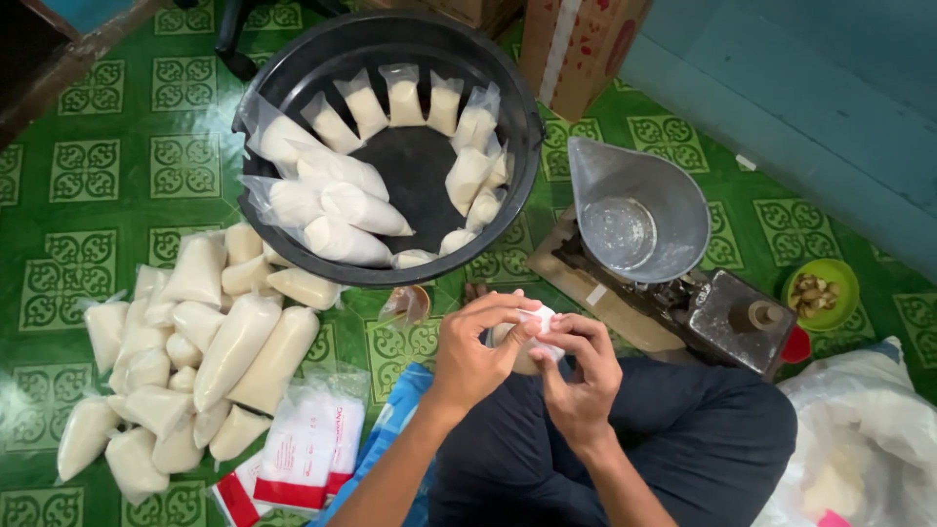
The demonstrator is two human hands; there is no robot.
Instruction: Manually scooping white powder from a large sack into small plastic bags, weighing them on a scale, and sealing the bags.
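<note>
Both hands meet over my lap on one small clear plastic bag of white powder (535, 327). My left hand (475, 351) pinches the bag's top from the left. My right hand (579, 371) grips it from the right and below, its fingers curled around the plastic. The bag's lower part is hidden behind my fingers. Just beyond my hands stands a black round basin (293, 63) with several filled bags of the same white powder leaning along its wall.
A heap of filled bags (195, 361) lies on the green patterned floor at the left, with flat red-and-white packets (312, 449) beside it. A metal scale with a scoop pan (639, 210) stands at the right. Beyond it are a green bowl (822, 293) and a white sack (859, 449).
</note>
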